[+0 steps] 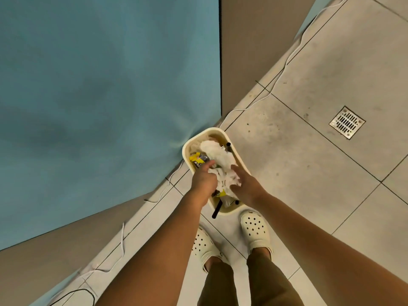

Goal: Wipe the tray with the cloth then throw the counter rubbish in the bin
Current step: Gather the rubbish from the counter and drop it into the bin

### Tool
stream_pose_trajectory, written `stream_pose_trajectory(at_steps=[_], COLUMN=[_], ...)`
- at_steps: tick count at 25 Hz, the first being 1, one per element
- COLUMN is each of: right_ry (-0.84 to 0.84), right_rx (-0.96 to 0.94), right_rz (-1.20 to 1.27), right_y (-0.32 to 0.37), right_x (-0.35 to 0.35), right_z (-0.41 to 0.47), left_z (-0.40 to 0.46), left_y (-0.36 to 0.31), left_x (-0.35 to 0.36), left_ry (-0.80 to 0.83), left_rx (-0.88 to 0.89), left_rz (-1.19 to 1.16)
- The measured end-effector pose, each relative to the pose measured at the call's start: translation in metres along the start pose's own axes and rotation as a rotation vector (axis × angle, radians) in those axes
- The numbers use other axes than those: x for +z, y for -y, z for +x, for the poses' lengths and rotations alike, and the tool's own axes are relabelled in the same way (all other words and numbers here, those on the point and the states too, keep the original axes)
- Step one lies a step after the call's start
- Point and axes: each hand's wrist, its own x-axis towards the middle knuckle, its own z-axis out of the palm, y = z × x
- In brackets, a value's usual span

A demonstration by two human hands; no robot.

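Note:
A cream oval bin (pixel 187 144) stands on the tiled floor against a blue panel, right in front of my feet. It holds crumpled white paper (pixel 217 154), a yellow wrapper (pixel 195 159) and dark straws (pixel 228 146). Both of my hands are down over its near half. My left hand (pixel 204 178) shows its back, with one finger stretched toward the yellow wrapper and the other fingers curled under and hidden. My right hand (pixel 246 184) lies with straight fingers against a wad of white paper (pixel 225 180) between the two hands. No tray or cloth is in view.
My feet in cream clogs (pixel 255 228) stand just behind the bin. A thin white cable (pixel 287 60) runs along the floor by the wall and panel. A metal floor drain (pixel 347 122) sits in the tiles to the right.

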Motion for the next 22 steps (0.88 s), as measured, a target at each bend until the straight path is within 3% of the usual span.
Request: stream_pose_trajectory(at_steps=[4,10,16,22], right_ry=[-0.194,-0.182,-0.165,-0.211], right_rx=[0.164,0.175,-0.052,-0.416], right_rz=[0.140,0.116,0.140,0.179], right_y=[-0.019,-0.015,0.055,0.176], right_x=[-0.001,-0.015,-0.052,-0.110], right_z=[-0.022,-0.054,-0.123,-0.259], left_z=[-0.020,-0.061,-0.150,-0.324], left_y=[0.012,0.010,-0.051,-0.135], left_x=[-0.010,-0.025,-0.046,-0.077], left_ry=[-0.187,-0.106,-0.105,-0.014], left_rx=[0.038,0.014,0.129,0.387], left_rz=[-0.031,-0.151,-0.211,-0.270])
